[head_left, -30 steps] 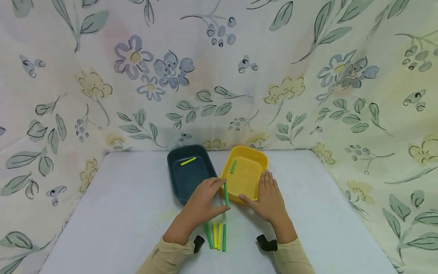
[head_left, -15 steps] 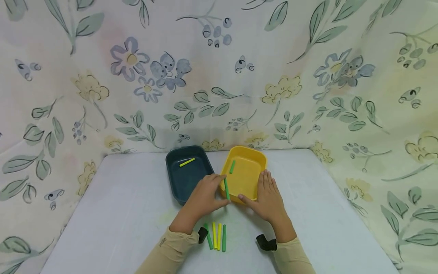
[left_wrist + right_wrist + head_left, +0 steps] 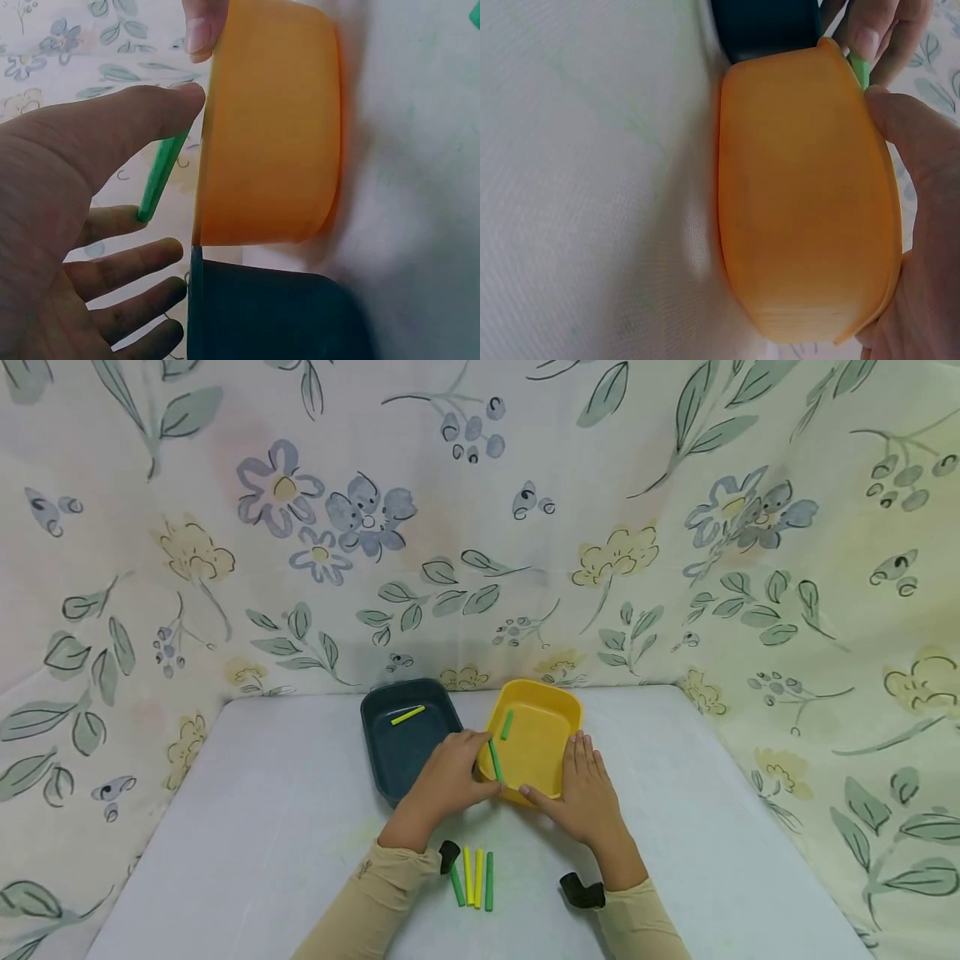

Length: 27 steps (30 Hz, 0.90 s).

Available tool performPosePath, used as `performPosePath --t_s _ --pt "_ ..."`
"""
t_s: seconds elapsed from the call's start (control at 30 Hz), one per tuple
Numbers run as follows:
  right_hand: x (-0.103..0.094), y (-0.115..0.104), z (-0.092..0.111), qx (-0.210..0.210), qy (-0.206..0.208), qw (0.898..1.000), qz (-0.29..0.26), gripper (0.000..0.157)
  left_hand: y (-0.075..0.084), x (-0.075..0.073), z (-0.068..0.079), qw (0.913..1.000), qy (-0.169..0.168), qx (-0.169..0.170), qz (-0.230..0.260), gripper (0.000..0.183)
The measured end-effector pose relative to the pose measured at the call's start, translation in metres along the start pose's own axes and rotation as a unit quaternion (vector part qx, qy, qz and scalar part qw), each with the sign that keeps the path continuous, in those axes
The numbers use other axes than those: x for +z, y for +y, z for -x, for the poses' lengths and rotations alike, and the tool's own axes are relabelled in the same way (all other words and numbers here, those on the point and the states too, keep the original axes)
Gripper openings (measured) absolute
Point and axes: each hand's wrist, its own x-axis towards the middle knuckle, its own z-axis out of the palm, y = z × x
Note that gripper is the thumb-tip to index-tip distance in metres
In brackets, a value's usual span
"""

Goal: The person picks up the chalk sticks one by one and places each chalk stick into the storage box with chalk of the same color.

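Note:
A green chalk stick (image 3: 495, 762) is pinched between the thumb and a fingertip of my left hand (image 3: 448, 777), over the near left part of the yellow tray (image 3: 536, 756). In the left wrist view, the other fingers stand spread away from that chalk (image 3: 162, 176). My right hand (image 3: 588, 800) rests against the yellow tray's near right corner, its straight fingers along the right side and its thumb at the near rim. Another green chalk stick (image 3: 507, 725) lies inside this tray. Left of it stands a dark blue tray (image 3: 397, 760) with a yellow chalk stick (image 3: 408, 715) in it.
Between my forearms, several chalk sticks lie on the white table (image 3: 247, 810): yellow sticks (image 3: 478, 878) and a green stick (image 3: 490, 881) side by side, another green one partly behind a black wrist piece (image 3: 449, 857). A floral cloth (image 3: 465, 527) hangs behind the table.
My left hand has moved forward with the green chalk, from the yellow tray's near edge to over its inside. The right hand keeps its place on the tray.

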Motion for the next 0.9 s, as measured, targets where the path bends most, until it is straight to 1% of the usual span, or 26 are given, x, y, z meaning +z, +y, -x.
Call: performPosePath --t_s 0.23,0.47,0.67,0.9 --pt "0.003 0.002 -0.001 -0.001 -0.001 1.000 0.002 0.131 0.001 0.001 -0.006 0.9996 0.005 0.006 -0.029 0.079" --pt "0.003 0.001 0.000 -0.004 0.002 1.000 0.002 0.130 0.003 0.006 -0.010 0.9997 0.002 -0.003 -0.026 0.082" --pt "0.001 0.001 0.001 -0.003 0.003 1.000 0.002 0.130 0.004 0.010 -0.015 0.9994 -0.002 -0.011 -0.034 0.084" --pt "0.001 0.002 0.000 -0.001 0.001 1.000 0.004 0.131 0.007 0.009 -0.017 0.9994 -0.002 -0.018 -0.030 0.088"
